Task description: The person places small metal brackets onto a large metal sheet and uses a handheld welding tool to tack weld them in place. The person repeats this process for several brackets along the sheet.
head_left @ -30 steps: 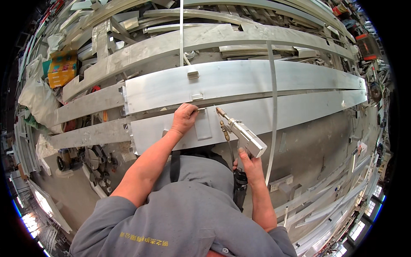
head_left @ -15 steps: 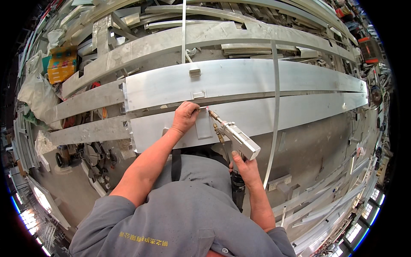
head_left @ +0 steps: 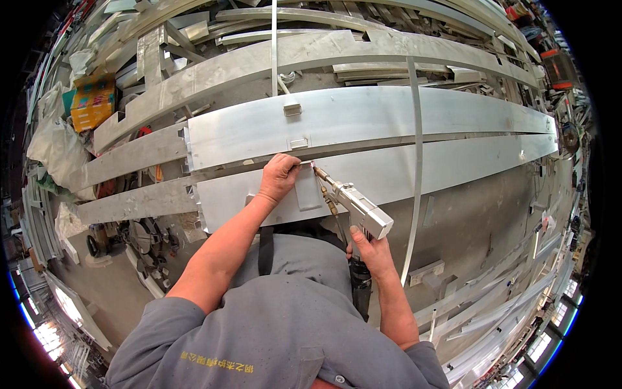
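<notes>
My right hand is wrapped round the grip of a silver handheld welding gun, which looks like a laser type. Its brass nozzle points away and to the left, with the tip at the far edge of the near metal panel. A small pinkish glow shows at that tip. My left hand rests closed at the same edge, left of the nozzle. Between its fingertips a thin light rod reaches toward the tip. A rectangular plate lies on the panel just below.
Beyond a narrow gap lies a second long panel with small rectangular brackets. A narrow upright metal bar crosses in front at right. Scrap profiles pile up at the back. A chop saw stands on the floor at left.
The view has shifted very slightly. Both hands, the welding gun and the rod keep almost the same place at the panel edge.
</notes>
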Action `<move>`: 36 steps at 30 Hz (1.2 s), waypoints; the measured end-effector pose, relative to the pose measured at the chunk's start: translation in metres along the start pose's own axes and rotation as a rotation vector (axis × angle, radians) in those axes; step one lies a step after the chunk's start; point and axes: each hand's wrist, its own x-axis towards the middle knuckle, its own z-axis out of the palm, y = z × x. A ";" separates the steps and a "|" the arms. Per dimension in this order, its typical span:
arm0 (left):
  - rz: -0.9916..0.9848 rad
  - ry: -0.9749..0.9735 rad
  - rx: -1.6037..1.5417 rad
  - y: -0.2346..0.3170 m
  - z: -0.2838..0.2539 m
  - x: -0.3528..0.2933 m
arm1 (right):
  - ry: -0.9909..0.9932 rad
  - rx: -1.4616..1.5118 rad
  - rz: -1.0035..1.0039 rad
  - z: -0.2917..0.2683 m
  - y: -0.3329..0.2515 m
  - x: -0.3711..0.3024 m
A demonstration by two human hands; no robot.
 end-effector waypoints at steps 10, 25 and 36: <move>0.003 -0.007 -0.005 0.001 0.000 0.001 | 0.034 -0.065 -0.027 0.005 -0.004 0.000; -0.032 -0.052 -0.018 -0.010 -0.002 -0.004 | 0.036 -0.009 0.014 0.004 -0.006 -0.006; -0.045 -0.128 -0.002 -0.011 -0.008 0.002 | 0.039 0.147 -0.059 -0.011 0.013 -0.032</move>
